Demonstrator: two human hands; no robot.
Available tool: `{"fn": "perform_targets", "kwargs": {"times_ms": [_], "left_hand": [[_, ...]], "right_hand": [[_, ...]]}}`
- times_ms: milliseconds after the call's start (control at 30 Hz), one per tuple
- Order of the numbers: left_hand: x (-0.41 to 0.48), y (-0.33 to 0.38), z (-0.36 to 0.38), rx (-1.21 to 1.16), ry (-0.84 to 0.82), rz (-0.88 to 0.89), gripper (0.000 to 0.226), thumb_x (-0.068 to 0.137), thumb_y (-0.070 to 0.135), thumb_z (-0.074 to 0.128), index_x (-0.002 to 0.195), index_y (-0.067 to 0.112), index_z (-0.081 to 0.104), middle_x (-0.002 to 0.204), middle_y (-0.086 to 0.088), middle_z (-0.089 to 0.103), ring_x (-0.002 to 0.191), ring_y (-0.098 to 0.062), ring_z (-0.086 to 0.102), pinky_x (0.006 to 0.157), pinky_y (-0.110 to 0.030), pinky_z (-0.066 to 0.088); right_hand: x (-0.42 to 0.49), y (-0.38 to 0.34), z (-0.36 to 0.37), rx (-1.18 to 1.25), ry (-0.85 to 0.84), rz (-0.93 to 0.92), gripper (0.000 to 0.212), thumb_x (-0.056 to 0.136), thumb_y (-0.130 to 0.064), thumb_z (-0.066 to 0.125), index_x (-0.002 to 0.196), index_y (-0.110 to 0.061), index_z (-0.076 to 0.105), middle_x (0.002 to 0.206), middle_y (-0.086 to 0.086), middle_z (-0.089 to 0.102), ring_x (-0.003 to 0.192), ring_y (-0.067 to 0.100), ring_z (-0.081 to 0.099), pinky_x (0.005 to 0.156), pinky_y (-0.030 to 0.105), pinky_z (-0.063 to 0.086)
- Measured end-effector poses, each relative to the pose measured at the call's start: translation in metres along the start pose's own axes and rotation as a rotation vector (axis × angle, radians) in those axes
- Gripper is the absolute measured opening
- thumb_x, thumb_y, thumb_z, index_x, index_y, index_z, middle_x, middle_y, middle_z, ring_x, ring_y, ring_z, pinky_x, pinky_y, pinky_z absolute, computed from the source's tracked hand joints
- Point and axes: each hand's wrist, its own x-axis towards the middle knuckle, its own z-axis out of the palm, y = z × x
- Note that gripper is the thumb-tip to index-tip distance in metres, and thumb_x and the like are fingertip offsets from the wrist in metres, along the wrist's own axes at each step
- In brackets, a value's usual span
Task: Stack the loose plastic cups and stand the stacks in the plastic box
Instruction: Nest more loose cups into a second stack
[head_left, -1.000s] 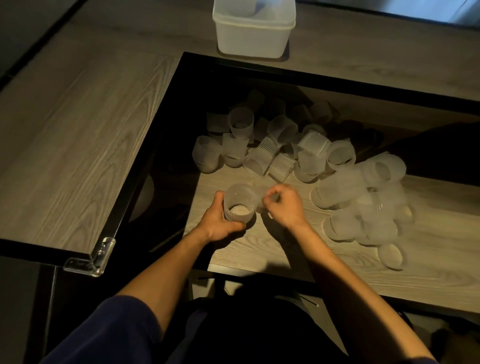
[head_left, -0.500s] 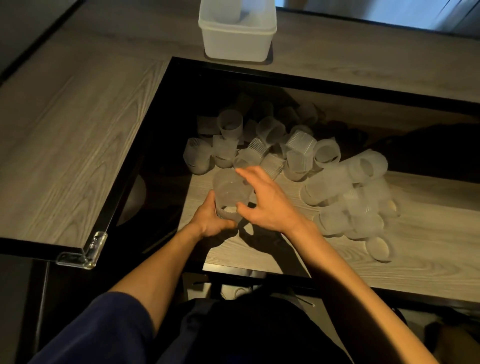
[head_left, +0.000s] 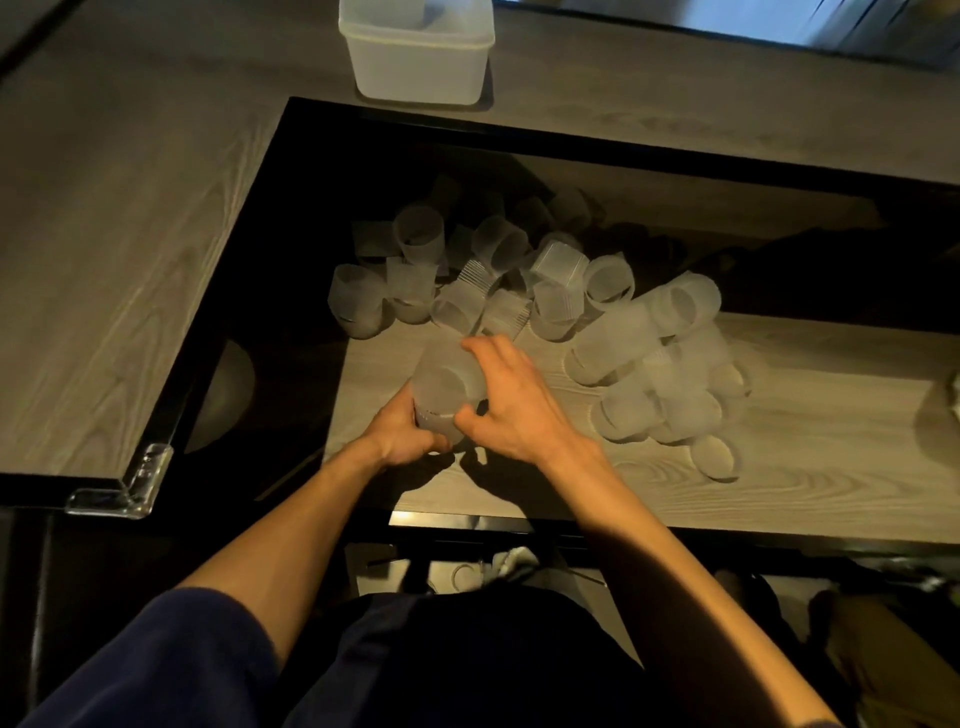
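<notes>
Centre frame: left hand (head_left: 402, 434) grips cup stack (head_left: 441, 387) at its base, right hand (head_left: 519, 410) curls round its top; a skewed push may jam it.

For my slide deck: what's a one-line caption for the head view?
The left hand and right hand hold a stack beside the loose cups; the box stands beyond.

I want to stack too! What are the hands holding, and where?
The plastic cups: left hand grips the near end, right hand holds the upper sides.
</notes>
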Motion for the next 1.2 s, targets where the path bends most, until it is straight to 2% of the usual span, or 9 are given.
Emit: {"fn": "perform_targets", "kwargs": {"times_ms": [200, 300, 433, 500, 600, 700, 867, 1033, 1200], "left_hand": [[0.001, 0.006, 0.006, -0.006, -0.015, 0.021, 0.092, 0.073, -0.001, 0.084, 0.148, 0.024, 0.038, 0.137, -0.002, 0.053, 0.13, -0.021, 0.048, 0.106, -0.04, 0.046], [-0.002, 0.011, 0.006, -0.009, -0.024, 0.03, 0.093, 0.074, 0.0, 0.084, 0.15, 0.024, 0.036, 0.14, -0.002, 0.051, 0.126, -0.017, 0.046, 0.096, -0.033, 0.046], [-0.007, 0.016, 0.006, -0.084, 0.017, 0.149, 0.111, 0.065, 0.003, 0.092, 0.155, 0.026, 0.03, 0.135, 0.006, 0.047, 0.125, -0.012, 0.045, 0.085, -0.016, 0.041], [-0.008, 0.019, 0.006, -0.134, 0.032, 0.2, 0.113, 0.063, 0.005, 0.095, 0.155, 0.025, 0.032, 0.137, 0.006, 0.047, 0.128, -0.012, 0.045, 0.094, -0.02, 0.041], [-0.006, 0.028, 0.009, -0.127, 0.015, 0.218, 0.101, 0.066, 0.007, 0.093, 0.149, 0.028, 0.039, 0.134, 0.008, 0.05, 0.128, -0.015, 0.046, 0.098, -0.028, 0.041], [-0.001, 0.035, 0.013, -0.105, 0.02, 0.207, 0.091, 0.067, 0.004, 0.09, 0.142, 0.029, 0.045, 0.124, 0.011, 0.054, 0.124, -0.017, 0.05, 0.091, -0.025, 0.043], [0.008, 0.049, 0.024, -0.045, 0.027, 0.24, 0.082, 0.066, 0.001, 0.088, 0.13, 0.03, 0.046, 0.114, 0.015, 0.052, 0.116, -0.014, 0.051, 0.081, -0.018, 0.042], [0.014, 0.06, 0.037, -0.073, -0.006, 0.257, 0.086, 0.061, 0.011, 0.096, 0.129, 0.032, 0.047, 0.117, 0.017, 0.055, 0.111, -0.006, 0.054, 0.086, -0.02, 0.044], [0.022, 0.068, 0.049, -0.072, -0.02, 0.281, 0.084, 0.065, 0.018, 0.095, 0.135, 0.028, 0.049, 0.122, 0.013, 0.057, 0.114, -0.007, 0.054, 0.095, -0.027, 0.047]], "right_hand": [[-0.007, 0.001, -0.002, -0.017, 0.069, 0.005, 0.074, 0.076, -0.027, 0.071, 0.144, -0.014, 0.044, 0.128, 0.005, 0.046, 0.117, 0.023, 0.044, 0.095, 0.039, 0.048], [-0.008, -0.001, -0.004, -0.089, 0.087, 0.013, 0.074, 0.075, -0.029, 0.07, 0.142, -0.016, 0.044, 0.128, 0.004, 0.045, 0.117, 0.024, 0.043, 0.093, 0.041, 0.049], [-0.004, 0.005, -0.003, -0.168, -0.17, 0.065, 0.09, 0.079, -0.046, 0.075, 0.154, -0.021, 0.032, 0.147, 0.003, 0.039, 0.135, 0.026, 0.033, 0.107, 0.048, 0.041], [-0.004, 0.014, -0.004, -0.031, -0.237, 0.085, 0.1, 0.078, -0.058, 0.073, 0.16, -0.026, 0.024, 0.158, 0.001, 0.035, 0.145, 0.026, 0.027, 0.116, 0.051, 0.033], [-0.007, 0.031, -0.012, 0.207, -0.123, 0.203, 0.094, 0.086, -0.05, 0.075, 0.161, -0.027, 0.024, 0.164, 0.001, 0.031, 0.15, 0.023, 0.027, 0.121, 0.047, 0.029], [-0.011, 0.053, -0.026, 0.319, 0.134, 0.432, 0.074, 0.092, -0.035, 0.073, 0.156, -0.021, 0.037, 0.155, 0.005, 0.043, 0.141, 0.021, 0.043, 0.113, 0.038, 0.04], [-0.033, 0.103, -0.052, 0.063, 0.6, 0.807, 0.055, 0.086, -0.028, 0.074, 0.134, -0.013, 0.051, 0.137, 0.015, 0.047, 0.128, 0.035, 0.045, 0.1, 0.041, 0.042], [-0.043, 0.136, -0.066, -0.078, 0.406, 0.935, 0.083, 0.082, -0.035, 0.08, 0.151, -0.024, 0.035, 0.148, 0.02, 0.038, 0.136, 0.043, 0.035, 0.107, 0.055, 0.039], [-0.042, 0.153, -0.066, -0.104, 0.399, 0.89, 0.083, 0.086, -0.031, 0.077, 0.154, -0.021, 0.03, 0.143, 0.018, 0.051, 0.133, 0.042, 0.041, 0.102, 0.053, 0.043]]}}
